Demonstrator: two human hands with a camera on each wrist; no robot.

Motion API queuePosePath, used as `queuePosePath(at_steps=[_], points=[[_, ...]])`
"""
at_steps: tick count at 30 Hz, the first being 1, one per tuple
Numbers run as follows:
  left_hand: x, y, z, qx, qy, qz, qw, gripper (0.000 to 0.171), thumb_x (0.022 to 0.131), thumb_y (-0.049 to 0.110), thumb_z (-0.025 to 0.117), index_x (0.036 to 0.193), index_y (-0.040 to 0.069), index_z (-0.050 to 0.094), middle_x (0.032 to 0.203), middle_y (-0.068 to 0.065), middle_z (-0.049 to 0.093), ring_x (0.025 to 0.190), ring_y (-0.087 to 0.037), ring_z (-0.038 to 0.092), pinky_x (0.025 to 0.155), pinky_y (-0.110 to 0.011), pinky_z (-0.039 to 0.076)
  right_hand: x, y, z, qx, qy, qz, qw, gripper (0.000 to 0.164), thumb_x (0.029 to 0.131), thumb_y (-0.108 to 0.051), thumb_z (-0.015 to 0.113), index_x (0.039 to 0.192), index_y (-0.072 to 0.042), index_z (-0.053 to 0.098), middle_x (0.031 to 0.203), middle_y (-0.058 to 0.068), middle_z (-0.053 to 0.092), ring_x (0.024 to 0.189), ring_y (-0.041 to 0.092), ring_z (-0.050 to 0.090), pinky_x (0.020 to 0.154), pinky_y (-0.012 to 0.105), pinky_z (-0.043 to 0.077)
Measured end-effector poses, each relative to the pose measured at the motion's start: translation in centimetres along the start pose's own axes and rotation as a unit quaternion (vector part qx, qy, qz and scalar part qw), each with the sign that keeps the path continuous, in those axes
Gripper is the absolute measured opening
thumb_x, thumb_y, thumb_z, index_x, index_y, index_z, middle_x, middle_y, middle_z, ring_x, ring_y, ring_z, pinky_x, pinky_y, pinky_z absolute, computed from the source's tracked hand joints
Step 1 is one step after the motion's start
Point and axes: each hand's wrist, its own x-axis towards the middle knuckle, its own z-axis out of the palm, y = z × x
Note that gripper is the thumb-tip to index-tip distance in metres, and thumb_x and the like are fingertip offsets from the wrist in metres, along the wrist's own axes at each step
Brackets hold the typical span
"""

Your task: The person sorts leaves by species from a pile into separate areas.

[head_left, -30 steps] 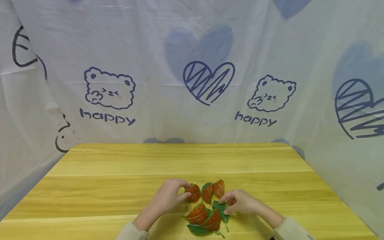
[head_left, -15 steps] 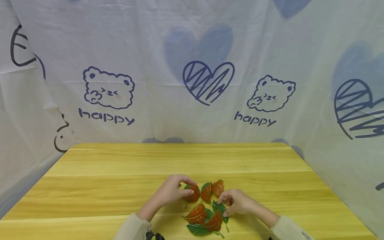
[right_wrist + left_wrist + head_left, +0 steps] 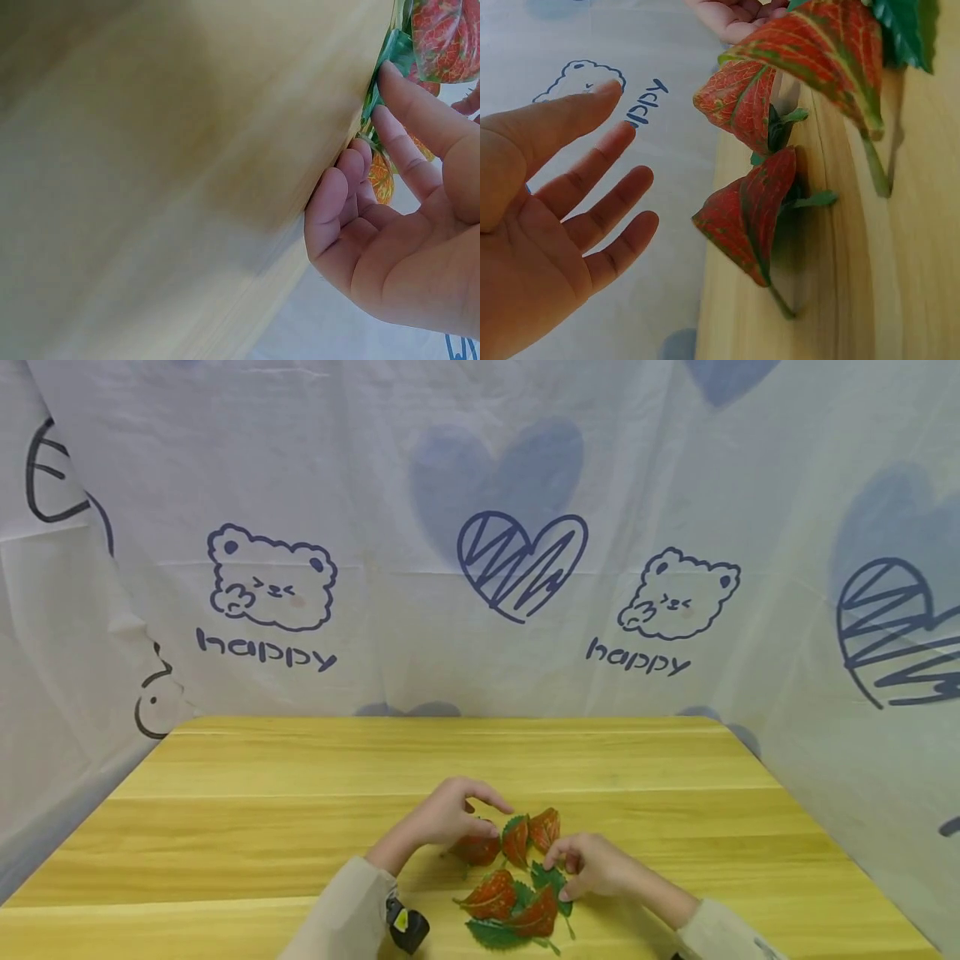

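Red leaves with green undersides lie in a cluster on the wooden table. My left hand (image 3: 448,814) is above the leftmost red leaf (image 3: 476,850), thumb and fingers spread apart; in the left wrist view the left palm (image 3: 536,247) holds nothing. My right hand (image 3: 596,864) has its thumb and index finger on a dark green leaf (image 3: 550,878) at the cluster's right, other fingers curled in. Two red leaves, one in the middle (image 3: 516,842) and another farther right (image 3: 545,829), lie between the hands. Nearer me, a red leaf (image 3: 490,896) overlaps another (image 3: 537,913).
The wooden table (image 3: 300,827) stretches left, right and behind the leaves. A pale curtain (image 3: 405,635) with printed hearts and bears hangs at its far edge and sides. A black wrist device (image 3: 407,927) shows beneath the left sleeve (image 3: 347,910).
My left hand has come off the leftmost red leaf, moving up and to the right, and that leaf shows slightly shifted. The right hand has stayed on the green leaf.
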Motion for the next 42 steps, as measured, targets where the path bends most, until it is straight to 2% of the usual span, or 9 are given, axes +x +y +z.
queuePosePath(at_steps=[8, 17, 21, 27, 34, 39, 42], points=[[1.4, -0.9, 0.4, -0.045, -0.038, 0.002, 0.9983, 0.028, 0.078, 0.002, 0.068, 0.106, 0.003, 0.065, 0.108, -0.006, 0.062, 0.104, -0.022, 0.052, 0.086, -0.049, 0.04, 0.0, 0.0, 0.0, 0.001, 0.0, 0.002, 1.0, 0.029, 0.065, 0.005, 0.073, 0.091, -0.004, 0.063, 0.069, 0.003, 0.047, 0.061, 0.012, 0.04, 0.05, 0.021, 0.036], [2.3, -2.0, 1.1, -0.048, -0.063, -0.004, 0.9968, 0.036, 0.075, -0.004, 0.068, 0.11, 0.0, 0.063, 0.113, -0.008, 0.059, 0.109, -0.025, 0.049, 0.087, -0.044, 0.041, 0.1, 0.1, 0.2, -0.005, 0.006, -0.006, 1.0, 0.03, 0.065, 0.005, 0.074, 0.091, -0.003, 0.064, 0.069, 0.004, 0.047, 0.058, 0.01, 0.041, 0.049, 0.019, 0.036], [2.5, -2.5, 1.4, -0.04, -0.065, 0.001, 0.9971, 0.032, 0.074, -0.005, 0.068, 0.105, 0.0, 0.065, 0.112, -0.01, 0.059, 0.109, -0.028, 0.049, 0.091, -0.046, 0.037, 0.0, 0.1, 0.3, -0.004, 0.004, -0.008, 1.0, 0.029, 0.065, 0.005, 0.073, 0.092, -0.003, 0.064, 0.069, 0.004, 0.047, 0.058, 0.01, 0.041, 0.049, 0.019, 0.036], [2.9, -2.9, 2.0, -0.031, -0.069, -0.014, 0.997, 0.021, 0.073, -0.005, 0.069, 0.091, 0.005, 0.068, 0.116, -0.014, 0.057, 0.112, -0.027, 0.047, 0.094, -0.045, 0.035, 0.0, 0.1, 0.3, 0.002, 0.0, -0.009, 1.0, 0.028, 0.066, 0.004, 0.073, 0.092, -0.003, 0.064, 0.068, 0.003, 0.047, 0.057, 0.009, 0.04, 0.049, 0.019, 0.035], [3.3, -3.3, 2.4, -0.018, -0.087, -0.004, 0.996, 0.019, 0.071, -0.008, 0.069, 0.085, 0.002, 0.06, 0.117, -0.014, 0.054, 0.111, -0.026, 0.047, 0.096, -0.046, 0.031, 0.0, 0.2, 0.3, 0.001, 0.0, -0.006, 1.0, 0.029, 0.066, 0.004, 0.073, 0.092, -0.003, 0.063, 0.069, 0.004, 0.047, 0.057, 0.009, 0.04, 0.049, 0.019, 0.035], [3.4, -3.4, 2.6, -0.017, -0.091, 0.001, 0.9957, 0.027, 0.07, -0.008, 0.07, 0.091, 0.001, 0.056, 0.109, -0.01, 0.056, 0.104, -0.026, 0.049, 0.093, -0.044, 0.035, 0.0, 0.4, 0.4, -0.005, 0.004, -0.005, 1.0, 0.029, 0.065, 0.004, 0.073, 0.091, -0.004, 0.063, 0.07, 0.003, 0.047, 0.059, 0.009, 0.041, 0.05, 0.02, 0.036], [3.5, -3.5, 2.7, -0.009, -0.099, 0.002, 0.995, 0.038, 0.071, -0.007, 0.07, 0.105, 0.001, 0.055, 0.111, -0.01, 0.055, 0.106, -0.028, 0.049, 0.091, -0.042, 0.038, 0.1, 0.4, 0.4, -0.009, 0.006, -0.006, 1.0, 0.029, 0.065, 0.004, 0.074, 0.091, -0.004, 0.063, 0.07, 0.003, 0.047, 0.06, 0.01, 0.041, 0.051, 0.02, 0.037]])
